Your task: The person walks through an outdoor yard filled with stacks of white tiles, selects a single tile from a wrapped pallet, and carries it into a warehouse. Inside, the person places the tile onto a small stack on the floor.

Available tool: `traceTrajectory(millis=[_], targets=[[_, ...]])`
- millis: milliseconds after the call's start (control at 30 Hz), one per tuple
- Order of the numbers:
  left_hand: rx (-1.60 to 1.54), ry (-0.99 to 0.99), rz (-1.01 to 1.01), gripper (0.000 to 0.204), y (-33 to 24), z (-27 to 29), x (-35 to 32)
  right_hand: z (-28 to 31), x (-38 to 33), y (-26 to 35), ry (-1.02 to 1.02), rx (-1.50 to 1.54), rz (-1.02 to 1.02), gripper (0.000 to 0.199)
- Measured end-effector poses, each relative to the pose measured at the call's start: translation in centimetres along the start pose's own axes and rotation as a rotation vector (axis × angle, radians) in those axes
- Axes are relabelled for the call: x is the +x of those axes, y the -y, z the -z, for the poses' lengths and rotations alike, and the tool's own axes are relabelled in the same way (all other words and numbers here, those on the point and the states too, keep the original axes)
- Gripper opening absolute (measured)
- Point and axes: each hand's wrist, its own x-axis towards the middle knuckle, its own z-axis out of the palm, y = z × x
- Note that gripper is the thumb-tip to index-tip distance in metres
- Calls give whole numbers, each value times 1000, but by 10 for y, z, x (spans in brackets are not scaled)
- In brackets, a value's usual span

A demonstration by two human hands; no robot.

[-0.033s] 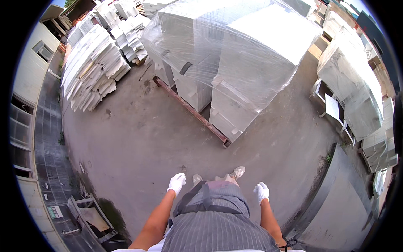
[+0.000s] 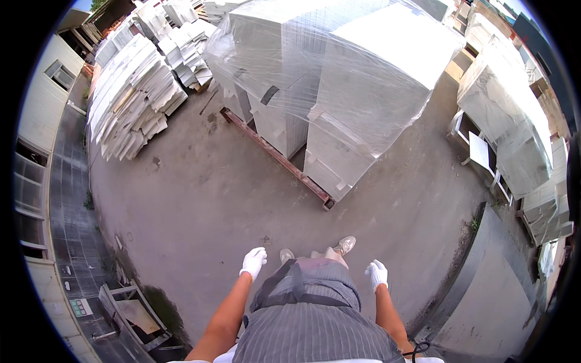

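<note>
My left hand point(image 2: 253, 262) wears a white glove and hangs over the ground left of my apron, its fingers curled and nothing seen in them. On the other side, my right hand point(image 2: 376, 274), also in a white glove, is closed the same way with no object showing. Neither hand touches anything. Ahead of me stands a large stack of white slabs or panels point(image 2: 348, 97) wrapped in clear stretch film point(image 2: 254, 54). A reddish metal beam point(image 2: 278, 158) runs along its base, its end a short way in front of my shoes.
Piles of loose white boards point(image 2: 136, 91) lie at the far left. More film-wrapped stacks point(image 2: 505, 115) line the right side. A grey sloped slab point(image 2: 490, 290) is at lower right. On the left stand a pale building wall point(image 2: 45, 100) and a wooden frame point(image 2: 130, 311).
</note>
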Motion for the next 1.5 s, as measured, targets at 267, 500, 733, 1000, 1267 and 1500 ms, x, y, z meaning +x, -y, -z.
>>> traceTrajectory(millis=[267, 500, 733, 1000, 1267, 1500], targets=[[-462, -120, 156, 42, 52, 155, -28, -107, -50, -24, 148, -70, -128, 57], [-673, -167, 319, 45, 129, 165, -28, -163, -30, 94, 267, 37, -72, 75], [-754, -307, 279, 40, 113, 131, -52, -213, 35, 216, 411, 116, -42, 84], [-916, -434, 319, 41, 102, 111, -56, -285, 106, 295, 311, 639, -117, 88], [-818, -407, 334, 39, 68, 71, -43, -292, 148, 300, 267, 1068, -209, 28], [-858, -371, 304, 39, 49, 76, -30, -272, 123, 313, 366, 1048, -200, 8]])
